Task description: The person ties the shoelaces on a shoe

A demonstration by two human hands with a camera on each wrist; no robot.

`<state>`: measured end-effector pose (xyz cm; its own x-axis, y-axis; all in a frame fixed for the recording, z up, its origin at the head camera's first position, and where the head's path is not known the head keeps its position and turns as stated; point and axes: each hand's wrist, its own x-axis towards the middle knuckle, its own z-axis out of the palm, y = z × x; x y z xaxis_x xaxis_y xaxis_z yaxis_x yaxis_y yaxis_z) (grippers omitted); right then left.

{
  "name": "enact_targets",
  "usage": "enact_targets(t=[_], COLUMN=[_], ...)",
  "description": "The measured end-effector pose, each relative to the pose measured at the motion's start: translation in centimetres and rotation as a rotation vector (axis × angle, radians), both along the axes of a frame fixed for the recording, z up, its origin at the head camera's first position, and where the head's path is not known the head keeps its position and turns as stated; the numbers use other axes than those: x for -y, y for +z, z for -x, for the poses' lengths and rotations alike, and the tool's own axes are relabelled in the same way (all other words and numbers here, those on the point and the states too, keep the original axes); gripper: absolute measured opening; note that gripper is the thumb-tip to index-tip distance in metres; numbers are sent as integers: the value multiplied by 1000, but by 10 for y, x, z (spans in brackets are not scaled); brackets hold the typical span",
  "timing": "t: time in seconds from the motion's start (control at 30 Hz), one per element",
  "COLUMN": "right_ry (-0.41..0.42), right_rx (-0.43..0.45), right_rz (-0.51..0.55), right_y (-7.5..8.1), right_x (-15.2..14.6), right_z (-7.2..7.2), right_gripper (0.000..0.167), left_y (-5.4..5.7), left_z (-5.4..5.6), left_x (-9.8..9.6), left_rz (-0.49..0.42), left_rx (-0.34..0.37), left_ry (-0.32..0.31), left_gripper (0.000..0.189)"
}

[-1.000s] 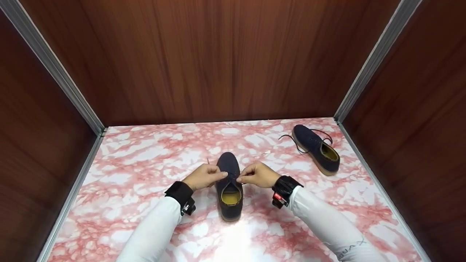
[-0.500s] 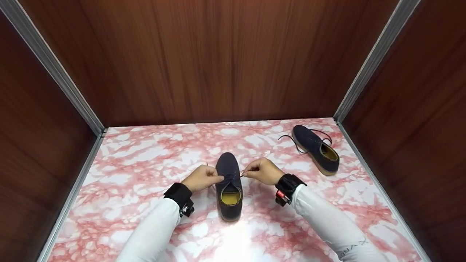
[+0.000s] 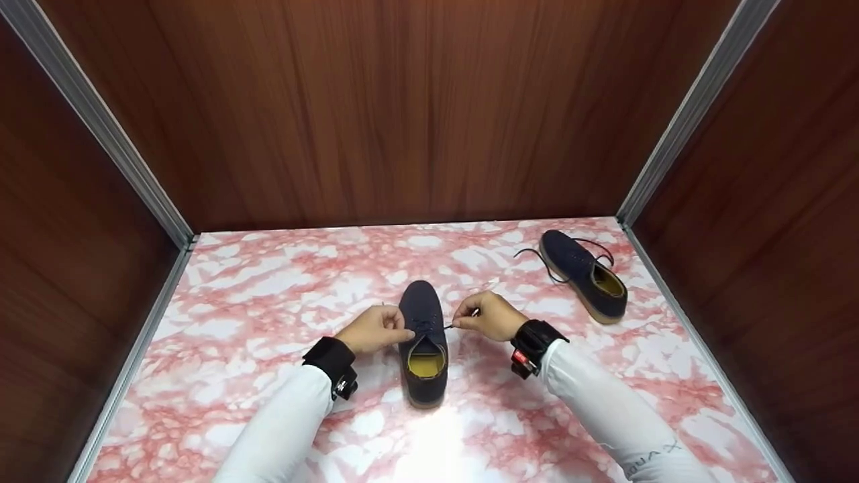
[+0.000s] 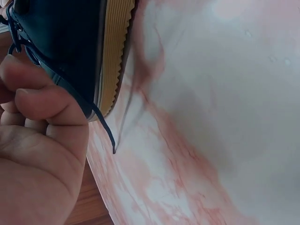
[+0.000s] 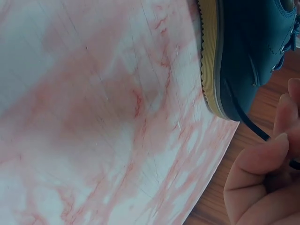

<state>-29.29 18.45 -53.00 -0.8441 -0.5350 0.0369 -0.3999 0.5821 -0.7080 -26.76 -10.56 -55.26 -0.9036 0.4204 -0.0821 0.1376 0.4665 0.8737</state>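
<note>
A dark navy lace-up shoe (image 3: 420, 300) with a yellow lining and tan sole stands on the table in front of me, toe pointing away. My left hand (image 3: 376, 329) is at its left side, thumb and fingers pinching the shoelace by the eyelets; one loose lace end (image 4: 107, 129) hangs past the sole in the left wrist view. To the right of the shoe, my right hand (image 3: 493, 316) pinches the other end of the shoelace (image 5: 252, 125), drawn out sideways from the lacing. Part of that lace is hidden inside the right fingers.
A matching navy shoe (image 3: 567, 251) with loose laces lies angled at the back right. The tabletop (image 3: 268, 268) has a red and white marbled surface. Brown wood-grain panels (image 3: 402, 114) with grey metal corner posts enclose it at the back and both sides.
My right hand has moved away from the shoe to the right, pulling the lace out with it. The left hand has shifted slightly back along the lacing. Both shoes stay put.
</note>
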Motion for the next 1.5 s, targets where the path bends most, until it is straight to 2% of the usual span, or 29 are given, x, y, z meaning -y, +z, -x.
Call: enact_targets(t=[0.1, 0.33, 0.47, 0.63, 0.8, 0.93, 1.1, 1.27, 1.5], right_ry=[15, 28, 20, -22, -52, -11, 1, -42, -54], right_rx=[37, 69, 10, -90, -107, -62, -16, -16, -48], right_rz=[15, 6, -29, -124, -131, -56, -8, 12, 41], right_y=[0, -1, -2, -3, -3, -3, -1, -2, -4], right_x=[1, 3, 5, 7, 10, 14, 18, 23, 32], right_z=[-1, -2, -4, -6, -6, -6, -7, -8, -10], right_gripper=[7, 7, 10, 12, 11, 8, 9, 10, 10], left_y=[1, 6, 9, 9, 10, 9, 7, 4, 4], left_z=[0, -5, -7, -9, -10, -10, -8, -6, -7], left_x=[-3, -12, -17, -20, -23, -24, -25, -26, -26], left_rz=[23, 116, 167, 199, 178, 155, 115, 87, 31], left_rx=[-16, -21, -41, -56, -26, -6, -24, -51, -54], left_ry=[6, 50, 79, 98, 108, 116, 100, 97, 121], left_gripper=[27, 53, 57, 43, 30, 26, 22, 18, 19])
